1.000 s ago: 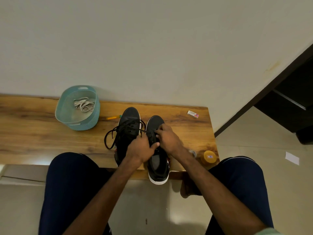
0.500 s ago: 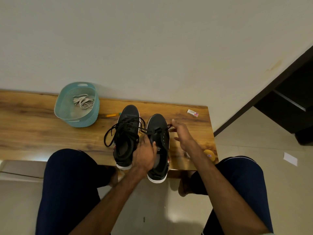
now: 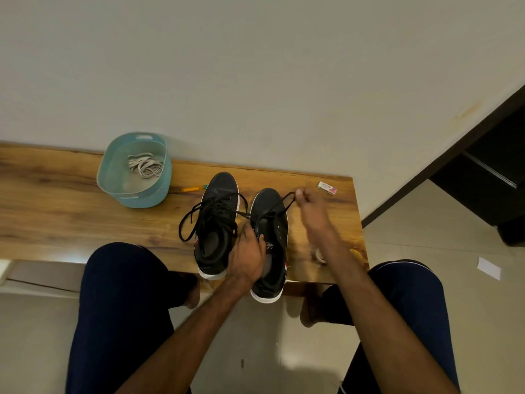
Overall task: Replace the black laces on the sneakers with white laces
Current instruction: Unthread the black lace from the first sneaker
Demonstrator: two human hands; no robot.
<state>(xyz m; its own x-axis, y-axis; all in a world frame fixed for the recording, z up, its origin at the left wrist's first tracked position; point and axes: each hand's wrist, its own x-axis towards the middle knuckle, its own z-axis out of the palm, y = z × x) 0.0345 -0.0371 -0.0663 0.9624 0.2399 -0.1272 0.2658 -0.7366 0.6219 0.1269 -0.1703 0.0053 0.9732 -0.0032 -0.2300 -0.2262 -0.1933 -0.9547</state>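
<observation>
Our left hand (image 3: 246, 255) presses down over the collar of the right sneaker (image 3: 270, 240), fingers curled around its inner edge, while our right hand (image 3: 314, 214) — blurred — appears to pinch the black lace (image 3: 279, 206) and draw it out toward the far right. Most eyelets on this shoe look empty; the lace runs only near the toe.

The risk, as we judge it, is that a hard tug drags the shoe itself, since its heel already overhangs the near edge of the wooden bench (image 3: 56, 211); if the left hand eases off, it could tip to the floor. The freed lace also crosses toward the left sneaker (image 3: 217, 223), whose own black laces (image 3: 210, 216) lie loose and looped — the two could tangle.

The white laces (image 3: 145, 166) sit bundled in the teal basket (image 3: 159, 194) at the back left, well apart from the shoes. A yellow pencil (image 3: 191, 189) lies between basket and left sneaker, an eraser (image 3: 326, 188) near the far right corner. The bench stands against a plain pale wall over a tiled floor, with a dark doorway to the right.
</observation>
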